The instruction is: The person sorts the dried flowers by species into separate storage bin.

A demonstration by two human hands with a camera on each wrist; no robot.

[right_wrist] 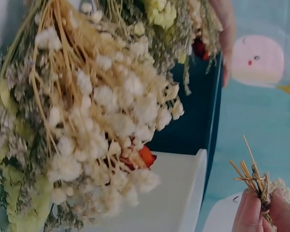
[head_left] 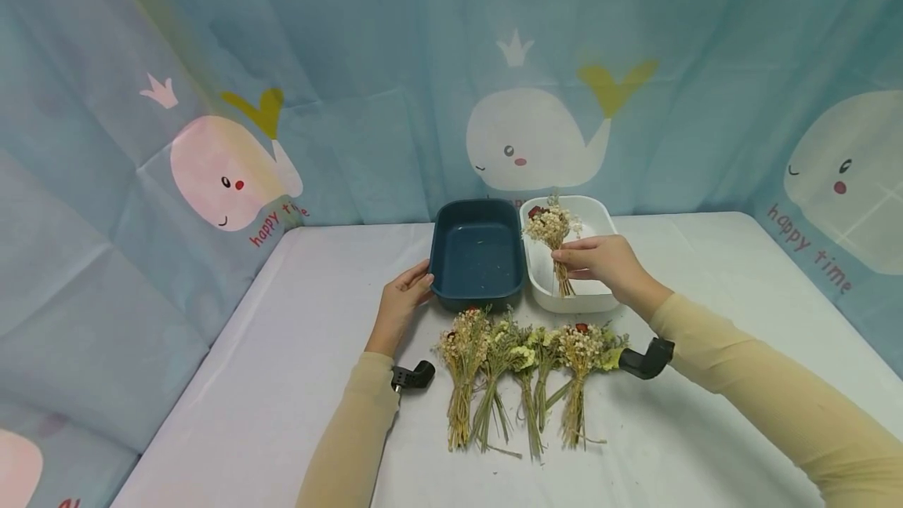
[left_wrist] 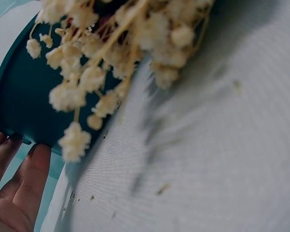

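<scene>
In the head view my right hand [head_left: 600, 261] pinches a small dried-flower bouquet [head_left: 553, 227] by its stems. Cream blossoms and a red flower form its upright head. It is held over the white basin [head_left: 574, 304]; in the right wrist view, thumb and fingers close round the stems [right_wrist: 253, 179]. My left hand [head_left: 400, 306] is at the left side of the dark blue basin [head_left: 478, 300], its fingertips against the outer wall near the rim. In the left wrist view those fingers [left_wrist: 31, 179] look fairly straight.
Several dried-flower bouquets lie in a row before the basins, including a cream one [head_left: 462, 382] and a yellow-green one [head_left: 525, 398]. Both basins stand side by side near a whale-print curtain [head_left: 367, 139]. Small plant bits dot the white tablecloth [head_left: 282, 382].
</scene>
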